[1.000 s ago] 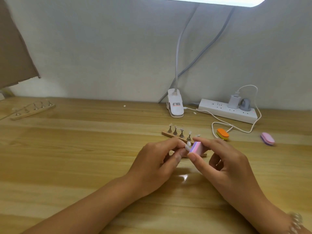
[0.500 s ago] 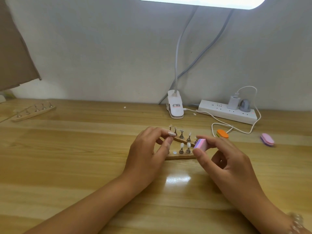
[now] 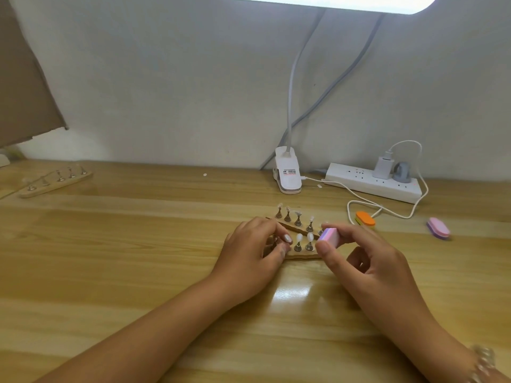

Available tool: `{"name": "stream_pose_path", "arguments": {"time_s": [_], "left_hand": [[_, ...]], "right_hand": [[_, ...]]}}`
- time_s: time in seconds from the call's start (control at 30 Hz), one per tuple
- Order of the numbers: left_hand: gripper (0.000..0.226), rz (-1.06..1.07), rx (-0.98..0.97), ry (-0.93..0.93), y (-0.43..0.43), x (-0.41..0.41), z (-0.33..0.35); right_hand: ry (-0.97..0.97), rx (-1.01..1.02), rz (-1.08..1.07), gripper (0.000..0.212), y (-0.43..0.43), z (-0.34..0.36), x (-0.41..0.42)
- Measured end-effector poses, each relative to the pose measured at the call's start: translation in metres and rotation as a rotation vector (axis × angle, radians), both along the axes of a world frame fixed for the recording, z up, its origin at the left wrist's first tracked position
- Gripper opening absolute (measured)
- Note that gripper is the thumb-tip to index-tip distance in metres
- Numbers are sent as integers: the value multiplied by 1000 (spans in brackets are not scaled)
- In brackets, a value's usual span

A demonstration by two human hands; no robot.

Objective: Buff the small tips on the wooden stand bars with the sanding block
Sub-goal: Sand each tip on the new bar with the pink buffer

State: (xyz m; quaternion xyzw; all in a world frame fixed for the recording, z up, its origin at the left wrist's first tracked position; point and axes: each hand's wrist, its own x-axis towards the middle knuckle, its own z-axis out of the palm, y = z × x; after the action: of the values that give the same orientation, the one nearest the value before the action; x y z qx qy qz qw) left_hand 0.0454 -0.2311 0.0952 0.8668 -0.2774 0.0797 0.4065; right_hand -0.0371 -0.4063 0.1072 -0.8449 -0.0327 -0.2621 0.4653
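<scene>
Pink-lilac sanding block (image 3: 329, 236) pinched by right hand (image 3: 367, 261), left hand (image 3: 249, 258) pinching wooden bar (image 3: 301, 254).

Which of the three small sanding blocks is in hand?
The pink-and-lilac rectangular sanding block, pinched in the right hand by the near wooden stand bar. The orange oval block and the pink oval block lie loose on the wooden table further right.
</scene>
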Motion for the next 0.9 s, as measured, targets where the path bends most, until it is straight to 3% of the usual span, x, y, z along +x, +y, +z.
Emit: {"name": "stream_pose_path", "arguments": {"time_s": [0.13, 0.3, 0.5, 0.67, 0.77, 0.83, 0.9], "left_hand": [[9, 10, 16, 23, 0, -1, 1], [18, 189, 58, 15, 4, -4, 3], [19, 167, -10, 62, 6, -4, 4], [24, 149, 43, -164, 5, -8, 2], [13, 158, -34, -337, 3, -13, 3], [4, 106, -47, -421, 2, -17, 3], [10, 16, -37, -457, 1, -18, 2]], "right_hand": [[10, -29, -13, 38, 0, 0, 0], [7, -61, -14, 40, -2, 0, 0], [-5, -98, -17, 44, -3, -2, 1], [-43, -191, 7, 49, -1, -3, -1], [-92, -232, 1, 45, -1, -3, -2], [-135, -266, -4, 39, -1, -3, -3], [-170, -296, 7, 38, 1, -3, -5]]}}
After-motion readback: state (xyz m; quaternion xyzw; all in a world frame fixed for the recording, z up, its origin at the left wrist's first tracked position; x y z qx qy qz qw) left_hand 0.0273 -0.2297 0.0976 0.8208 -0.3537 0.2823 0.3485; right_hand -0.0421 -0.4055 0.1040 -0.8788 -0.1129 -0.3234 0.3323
